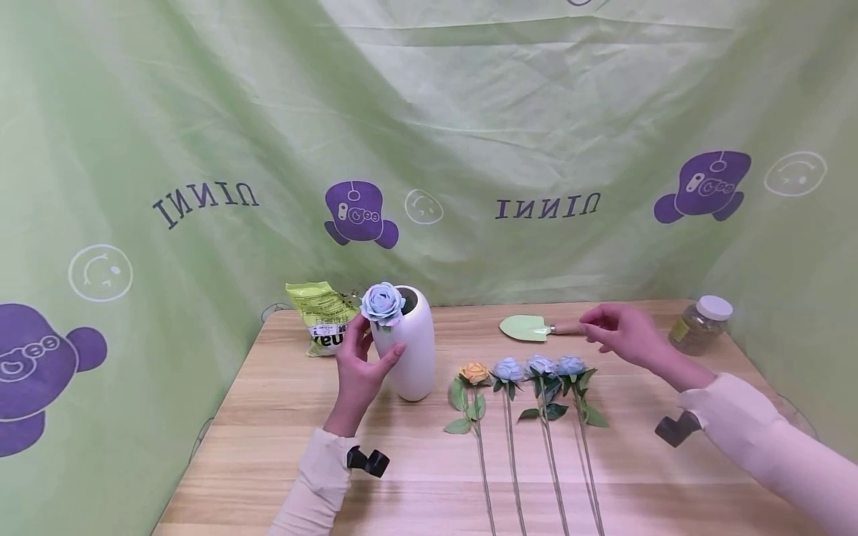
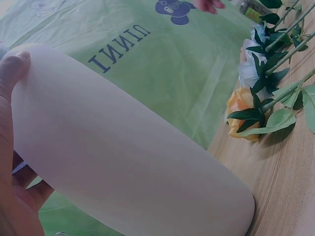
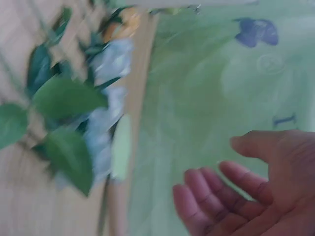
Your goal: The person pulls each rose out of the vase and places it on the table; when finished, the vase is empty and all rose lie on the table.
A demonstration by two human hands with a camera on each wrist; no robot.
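Note:
My left hand (image 1: 358,372) holds a tall white vase (image 1: 417,353) near its upper part, thumb on the front and fingers round the far side. A blue artificial rose (image 1: 383,302) leans over the vase's rim, its stem hidden inside. In the left wrist view the vase (image 2: 133,147) stands on the wooden table. My right hand (image 1: 626,336) is in the air by the handle end of a small trowel (image 1: 526,328) with a pale green blade. The right wrist view shows that hand (image 3: 246,196) with loosely bent fingers and nothing between them.
On the table (image 1: 268,447) lie an orange rose (image 1: 475,373) and three blue roses (image 1: 540,365), stems toward me. A green packet (image 1: 320,316) stands behind the vase at left. A white-lidded jar (image 1: 700,327) is at the back right. Green printed cloth (image 1: 469,149) hangs behind.

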